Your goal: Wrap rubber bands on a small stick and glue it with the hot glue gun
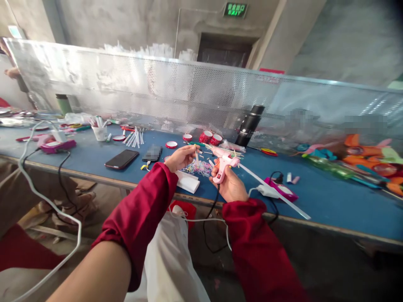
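My right hand (pixel 231 184) is wrapped round the handle of a pink hot glue gun (pixel 225 161). A long translucent glue stick (pixel 273 191) juts from the gun's back end, and its nozzle points left toward my other hand. In the fingertips of my left hand (pixel 183 157) a small, thin pale stick (pixel 197 155) is pinched, roughly upright; its exact kind is too small to make out. Below and between both hands lies a pile of small pastel-coloured pieces (pixel 198 167) on the blue table (pixel 163 140). Beside my left wrist is a folded white paper (pixel 188 181).
Two phones, one dark phone (pixel 122 159), lie left of my hands. Behind stand red tape rolls (pixel 206 136) and a black bottle (pixel 250 126). A purple power strip (pixel 281 189) sits right, near orange craft pieces (pixel 362 157). White cables hang over the table edge. A mesh panel (pixel 189 92) borders the back.
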Demonstrator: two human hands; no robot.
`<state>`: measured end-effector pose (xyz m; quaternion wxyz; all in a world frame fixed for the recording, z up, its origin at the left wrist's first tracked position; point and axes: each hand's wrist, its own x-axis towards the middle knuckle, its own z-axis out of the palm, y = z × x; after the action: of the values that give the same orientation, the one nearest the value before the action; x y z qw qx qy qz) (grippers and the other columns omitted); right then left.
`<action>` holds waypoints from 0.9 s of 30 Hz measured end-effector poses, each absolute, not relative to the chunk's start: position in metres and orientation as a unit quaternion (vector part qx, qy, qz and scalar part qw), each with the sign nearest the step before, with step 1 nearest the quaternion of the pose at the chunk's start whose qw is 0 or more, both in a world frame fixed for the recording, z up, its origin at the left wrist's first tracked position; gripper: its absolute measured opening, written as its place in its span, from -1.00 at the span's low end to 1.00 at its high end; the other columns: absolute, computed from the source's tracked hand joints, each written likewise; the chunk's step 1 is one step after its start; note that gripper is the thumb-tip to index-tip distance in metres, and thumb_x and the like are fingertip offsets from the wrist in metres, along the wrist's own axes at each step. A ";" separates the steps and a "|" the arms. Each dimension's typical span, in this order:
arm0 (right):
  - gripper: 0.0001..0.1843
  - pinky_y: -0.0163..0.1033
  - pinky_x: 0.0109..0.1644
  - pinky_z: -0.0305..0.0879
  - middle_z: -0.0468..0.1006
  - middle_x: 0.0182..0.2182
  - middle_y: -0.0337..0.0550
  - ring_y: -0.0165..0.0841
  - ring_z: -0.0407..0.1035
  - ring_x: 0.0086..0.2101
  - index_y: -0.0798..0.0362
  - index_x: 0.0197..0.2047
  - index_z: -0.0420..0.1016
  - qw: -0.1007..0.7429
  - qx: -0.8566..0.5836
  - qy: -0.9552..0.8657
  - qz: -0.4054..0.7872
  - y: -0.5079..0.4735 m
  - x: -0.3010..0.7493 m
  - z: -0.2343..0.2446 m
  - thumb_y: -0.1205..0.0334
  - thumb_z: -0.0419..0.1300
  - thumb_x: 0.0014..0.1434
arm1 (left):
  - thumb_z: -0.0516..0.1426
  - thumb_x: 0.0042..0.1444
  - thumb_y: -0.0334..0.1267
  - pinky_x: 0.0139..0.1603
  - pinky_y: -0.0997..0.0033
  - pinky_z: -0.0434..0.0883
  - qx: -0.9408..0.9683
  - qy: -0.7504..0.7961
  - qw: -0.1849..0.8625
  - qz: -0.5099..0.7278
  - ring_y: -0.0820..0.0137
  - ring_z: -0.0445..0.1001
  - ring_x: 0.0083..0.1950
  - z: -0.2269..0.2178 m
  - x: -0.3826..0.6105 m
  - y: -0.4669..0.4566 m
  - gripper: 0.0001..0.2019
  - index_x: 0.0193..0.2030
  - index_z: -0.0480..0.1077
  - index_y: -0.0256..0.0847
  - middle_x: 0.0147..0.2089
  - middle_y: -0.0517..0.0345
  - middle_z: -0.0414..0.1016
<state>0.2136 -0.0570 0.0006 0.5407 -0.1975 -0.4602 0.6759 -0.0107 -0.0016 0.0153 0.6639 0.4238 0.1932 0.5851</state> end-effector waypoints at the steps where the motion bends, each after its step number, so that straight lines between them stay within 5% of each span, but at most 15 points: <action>1: -0.53 -0.31 -0.28 0.48 0.56 -0.33 -0.24 -0.41 0.43 -0.34 -0.03 -0.03 0.57 0.541 -0.194 -0.463 0.675 -0.058 0.213 0.000 -0.10 0.44 0.07 | 0.27 0.19 -0.36 -0.53 0.74 0.34 0.425 0.193 0.664 0.584 0.66 0.43 -0.49 0.015 -0.011 -0.001 -0.85 -0.11 0.53 -0.33 -0.32 0.15 0.52; 13: -0.47 -0.28 -0.39 0.37 0.51 -0.31 -0.26 -0.46 0.33 -0.44 -0.06 -0.06 0.57 0.578 -0.189 -0.463 0.645 -0.062 0.214 -0.001 -0.14 0.49 -0.03 | 0.29 0.16 -0.41 -0.57 0.74 0.32 0.428 0.189 0.679 0.566 0.64 0.46 -0.47 0.015 -0.012 0.001 -0.86 -0.14 0.53 -0.34 -0.29 0.13 0.53; 21: -0.52 -0.14 -0.36 0.43 0.58 -0.25 -0.06 -0.22 0.46 -0.28 0.03 -0.18 0.59 0.546 -0.205 -0.515 0.628 -0.064 0.216 -0.007 -0.11 0.48 -0.06 | 0.30 0.13 -0.43 -0.56 0.73 0.30 0.414 0.196 0.674 0.579 0.64 0.44 -0.47 0.019 -0.010 -0.002 -0.86 -0.15 0.53 -0.36 -0.32 0.11 0.53; 27: -0.51 -0.17 -0.37 0.44 0.55 -0.34 -0.14 -0.37 0.35 -0.43 0.05 -0.23 0.64 0.533 -0.206 -0.511 0.642 -0.060 0.217 -0.008 -0.08 0.54 -0.14 | 0.29 0.14 -0.42 -0.56 0.72 0.29 0.415 0.184 0.679 0.577 0.66 0.42 -0.48 0.018 -0.010 -0.002 -0.85 -0.13 0.53 -0.37 -0.32 0.14 0.52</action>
<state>0.2170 -0.0601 -0.0081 0.5326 -0.2064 -0.5111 0.6423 -0.0102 -0.0019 0.0182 0.6786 0.4150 0.1844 0.5772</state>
